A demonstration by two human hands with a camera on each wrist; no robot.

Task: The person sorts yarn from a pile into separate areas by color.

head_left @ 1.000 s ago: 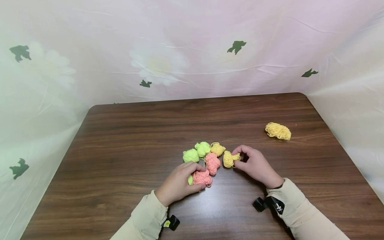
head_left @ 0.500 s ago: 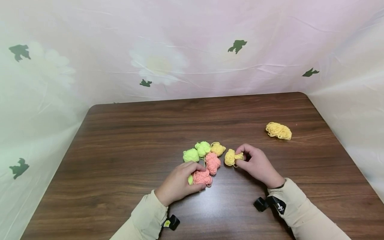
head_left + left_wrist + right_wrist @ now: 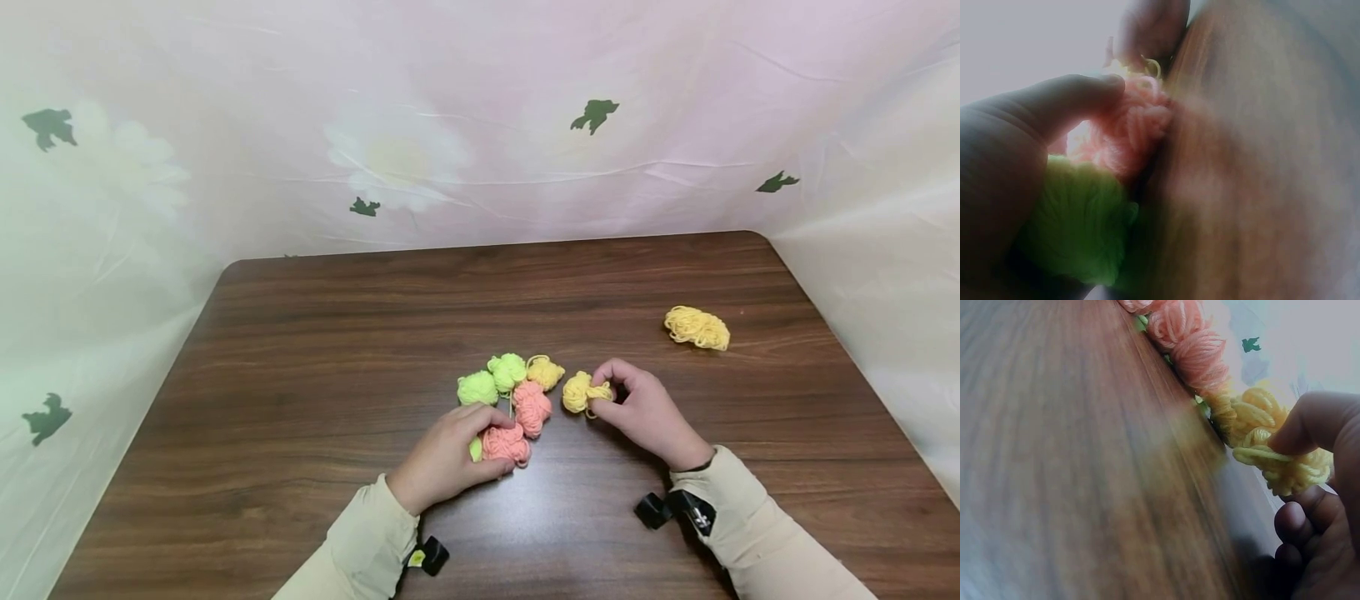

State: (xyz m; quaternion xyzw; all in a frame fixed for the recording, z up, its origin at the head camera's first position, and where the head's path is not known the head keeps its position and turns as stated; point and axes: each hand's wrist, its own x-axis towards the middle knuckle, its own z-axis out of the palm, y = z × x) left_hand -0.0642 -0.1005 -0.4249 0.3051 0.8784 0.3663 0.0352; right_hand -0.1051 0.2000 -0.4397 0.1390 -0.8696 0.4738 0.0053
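In the head view my left hand [image 3: 450, 454] grips a pink yarn bundle [image 3: 506, 444], fingers on one side and thumb on the other. A green yarn ball [image 3: 1082, 219] sits between that bundle and the palm, mostly hidden from above. My right hand [image 3: 647, 414] pinches the tail end of a small yellow yarn bundle [image 3: 576, 392] between thumb and finger. Another pink bundle [image 3: 532, 408] touches the gripped one. Behind it lie a yellow yarn ball [image 3: 544, 372] and two green balls, one nearer the back [image 3: 507, 372] and one to the left [image 3: 477, 388].
A longer yellow yarn skein [image 3: 697, 327] lies apart at the back right of the brown wooden table [image 3: 337, 333]. Floral cloth [image 3: 480, 125] hangs behind the table and along both sides. Each wrist wears a small black camera [image 3: 652, 511].
My right hand has drawn the yellow bundle slightly to the right, widening its gap from the cluster. My left hand and the other yarn pieces stay in place.
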